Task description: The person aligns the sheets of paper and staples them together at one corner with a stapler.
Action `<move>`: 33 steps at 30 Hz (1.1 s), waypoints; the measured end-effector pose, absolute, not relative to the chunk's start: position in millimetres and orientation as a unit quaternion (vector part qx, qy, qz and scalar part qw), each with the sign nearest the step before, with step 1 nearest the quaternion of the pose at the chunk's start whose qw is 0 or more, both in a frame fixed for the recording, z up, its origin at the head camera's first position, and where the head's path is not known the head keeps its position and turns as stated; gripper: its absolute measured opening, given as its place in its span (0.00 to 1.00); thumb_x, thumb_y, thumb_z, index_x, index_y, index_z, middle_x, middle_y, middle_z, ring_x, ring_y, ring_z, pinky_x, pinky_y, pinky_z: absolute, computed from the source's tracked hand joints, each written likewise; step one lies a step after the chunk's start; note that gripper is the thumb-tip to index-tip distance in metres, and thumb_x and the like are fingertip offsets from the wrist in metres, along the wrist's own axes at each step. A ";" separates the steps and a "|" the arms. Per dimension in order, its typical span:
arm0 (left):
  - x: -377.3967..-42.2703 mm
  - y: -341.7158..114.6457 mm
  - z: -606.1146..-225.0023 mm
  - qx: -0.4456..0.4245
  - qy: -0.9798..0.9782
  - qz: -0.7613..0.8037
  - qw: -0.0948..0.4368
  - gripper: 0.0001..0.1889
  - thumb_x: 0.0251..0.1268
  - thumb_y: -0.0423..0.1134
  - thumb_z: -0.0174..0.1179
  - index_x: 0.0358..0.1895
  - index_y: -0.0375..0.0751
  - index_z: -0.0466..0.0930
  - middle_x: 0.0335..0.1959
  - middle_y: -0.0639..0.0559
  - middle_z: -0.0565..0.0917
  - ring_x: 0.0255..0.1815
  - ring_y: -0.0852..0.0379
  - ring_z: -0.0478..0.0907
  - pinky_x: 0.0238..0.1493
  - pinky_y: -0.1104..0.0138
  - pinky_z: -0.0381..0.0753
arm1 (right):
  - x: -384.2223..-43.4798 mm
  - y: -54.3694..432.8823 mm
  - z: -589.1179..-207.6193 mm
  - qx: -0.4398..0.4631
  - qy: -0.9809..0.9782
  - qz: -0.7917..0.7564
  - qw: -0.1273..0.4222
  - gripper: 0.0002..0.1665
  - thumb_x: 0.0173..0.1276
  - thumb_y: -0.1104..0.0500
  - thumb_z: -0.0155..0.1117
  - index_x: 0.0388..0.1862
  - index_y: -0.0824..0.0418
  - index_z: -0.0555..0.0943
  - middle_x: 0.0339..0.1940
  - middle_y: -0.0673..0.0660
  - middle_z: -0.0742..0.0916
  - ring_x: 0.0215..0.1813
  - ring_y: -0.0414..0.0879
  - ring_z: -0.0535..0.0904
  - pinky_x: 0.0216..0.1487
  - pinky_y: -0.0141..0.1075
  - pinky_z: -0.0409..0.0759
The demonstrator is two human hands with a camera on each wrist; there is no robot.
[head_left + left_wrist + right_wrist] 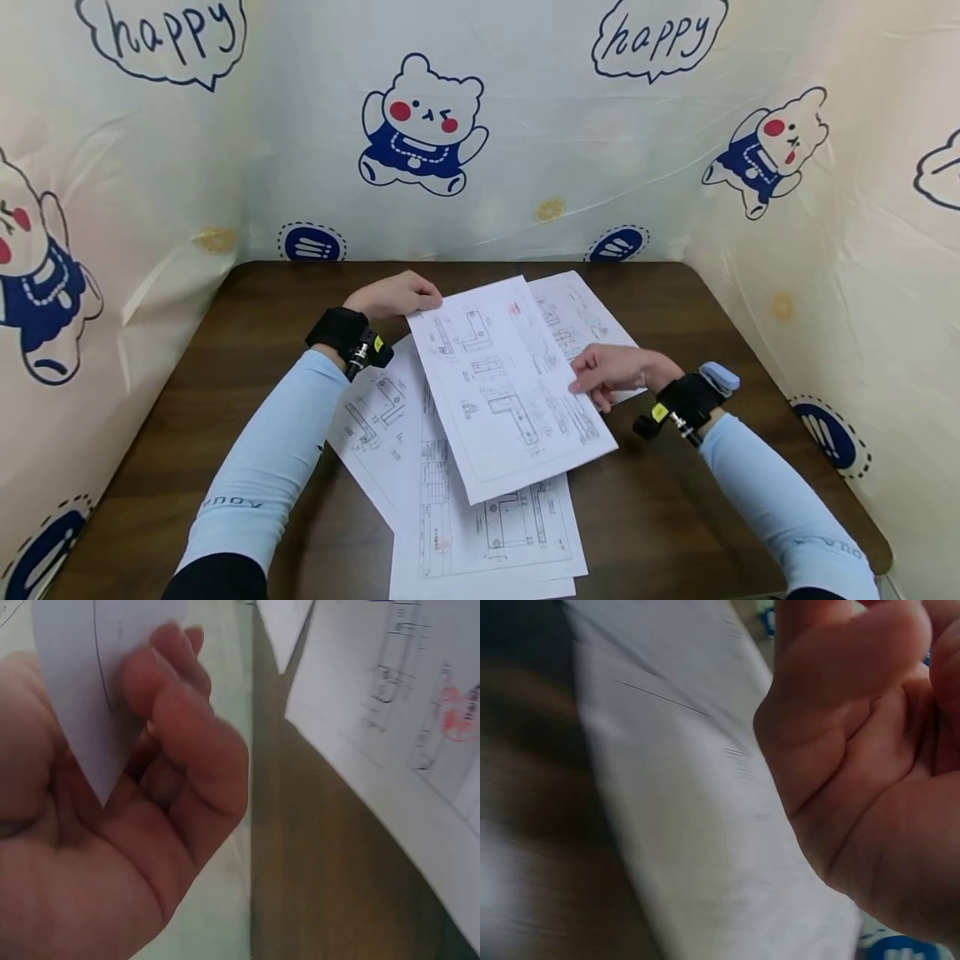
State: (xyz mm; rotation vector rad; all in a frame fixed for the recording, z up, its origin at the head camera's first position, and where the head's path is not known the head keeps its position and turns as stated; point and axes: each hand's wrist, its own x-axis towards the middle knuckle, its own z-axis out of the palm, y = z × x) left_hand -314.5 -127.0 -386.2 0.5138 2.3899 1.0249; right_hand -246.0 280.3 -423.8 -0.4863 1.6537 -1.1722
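Fingers of left hand (393, 296): narrowed, pinching the upper-left corner of one printed drawing sheet (498, 375), centre of my head view. Fingers of right hand (617, 369): curled at that sheet's right edge; whether they pinch it, I cannot tell. Also listed: further drawing sheets (510, 558), overlapping below it, lower centre, on brown tabletop (660, 508).

I see a dark wood-grain table (262, 333) on my feed. Behind it and along both sides I make out a pale sheet (540, 125) printed with blue-clad bears (416, 152), "happy" speech bubbles (660, 37), dash-edged blue discs (313, 244) and yellowish patches (550, 209).
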 end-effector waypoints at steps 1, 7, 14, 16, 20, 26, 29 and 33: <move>-314.3 -124.5 -387.3 0.198 0.874 0.368 0.247 0.15 0.75 0.44 0.52 0.53 0.42 0.82 0.44 0.45 0.84 0.38 0.51 0.84 0.46 0.62 0.80 | -239.5 280.8 -427.3 -0.199 0.676 -0.489 0.514 0.10 0.71 0.62 0.60 0.28 0.62 0.81 0.20 0.54 0.88 0.17 0.41 0.81 0.16 0.29 0.70; -307.9 -116.1 -395.8 0.221 0.879 0.333 0.259 0.12 0.75 0.42 0.53 0.49 0.44 0.84 0.41 0.47 0.84 0.36 0.52 0.83 0.43 0.65 0.78 | -213.3 271.9 -441.3 -0.195 0.646 -0.482 0.558 0.11 0.70 0.60 0.61 0.33 0.66 0.85 0.24 0.57 0.89 0.19 0.41 0.83 0.18 0.29 0.76; -300.8 -110.4 -411.5 0.230 0.876 0.323 0.274 0.10 0.74 0.41 0.55 0.46 0.45 0.86 0.38 0.49 0.85 0.34 0.54 0.83 0.41 0.66 0.77 | -199.4 259.5 -448.9 -0.175 0.661 -0.423 0.595 0.16 0.67 0.56 0.66 0.32 0.71 0.84 0.25 0.60 0.89 0.19 0.43 0.84 0.17 0.30 0.77; -299.1 -107.8 -417.0 0.227 0.876 0.320 0.280 0.10 0.73 0.41 0.56 0.46 0.45 0.86 0.37 0.49 0.86 0.33 0.54 0.84 0.39 0.67 0.77 | -195.6 255.8 -450.4 -0.172 0.672 -0.399 0.600 0.18 0.66 0.54 0.68 0.32 0.71 0.84 0.24 0.60 0.89 0.19 0.43 0.84 0.17 0.30 0.78; -294.2 -102.5 -424.6 0.230 0.883 0.303 0.275 0.09 0.71 0.41 0.58 0.46 0.45 0.86 0.36 0.49 0.86 0.31 0.55 0.84 0.36 0.68 0.78 | -190.5 249.9 -451.6 -0.178 0.690 -0.352 0.606 0.20 0.64 0.51 0.69 0.31 0.70 0.86 0.23 0.59 0.89 0.18 0.43 0.84 0.17 0.31 0.78; -291.8 -98.5 -434.7 0.242 0.894 0.275 0.258 0.10 0.70 0.43 0.59 0.46 0.44 0.85 0.38 0.48 0.85 0.31 0.56 0.83 0.38 0.68 0.79 | -190.5 245.3 -454.4 -0.191 0.695 -0.315 0.617 0.21 0.64 0.48 0.70 0.28 0.67 0.86 0.22 0.58 0.89 0.18 0.44 0.84 0.16 0.31 0.77; -290.9 -95.0 -437.5 0.244 0.902 0.255 0.248 0.09 0.69 0.44 0.59 0.45 0.45 0.85 0.39 0.48 0.83 0.34 0.55 0.82 0.41 0.67 0.76 | -190.1 243.8 -453.3 -0.196 0.699 -0.295 0.621 0.22 0.63 0.46 0.70 0.26 0.66 0.86 0.21 0.59 0.89 0.17 0.44 0.84 0.16 0.31 0.77; -288.8 -89.4 -437.0 0.243 0.914 0.228 0.232 0.08 0.68 0.45 0.61 0.42 0.46 0.84 0.40 0.48 0.82 0.39 0.53 0.78 0.43 0.64 0.72 | -189.0 241.2 -450.0 -0.202 0.709 -0.268 0.621 0.24 0.61 0.44 0.71 0.24 0.66 0.86 0.19 0.59 0.88 0.16 0.43 0.83 0.15 0.31 0.76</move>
